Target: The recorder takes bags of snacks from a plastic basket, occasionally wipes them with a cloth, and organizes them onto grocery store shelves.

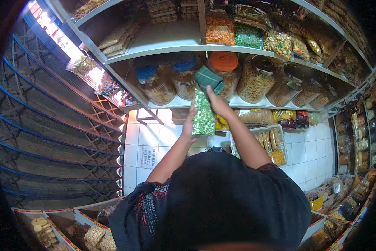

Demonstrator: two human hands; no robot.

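A clear plastic bag of green and white snack pieces point(204, 114) stands upright before my chest. My left hand point(190, 122) grips it along its left side and under its lower edge. In my right hand point(217, 99) is a folded green cloth with pale stripes point(209, 78), held at the top right of the bag. Behind the cloth stand a jar with an orange lid point(224, 67) and a jar with a blue lid point(184, 75). The far fingers of both hands are partly hidden.
Shelves point(175, 50) hold several snack jars and bags. A white plastic crate point(283, 138) of packed snacks stands on the tiled floor at my right. A folding metal gate point(59, 122) runs along the left. Partitioned snack bins point(59, 230) lie at the lower left.
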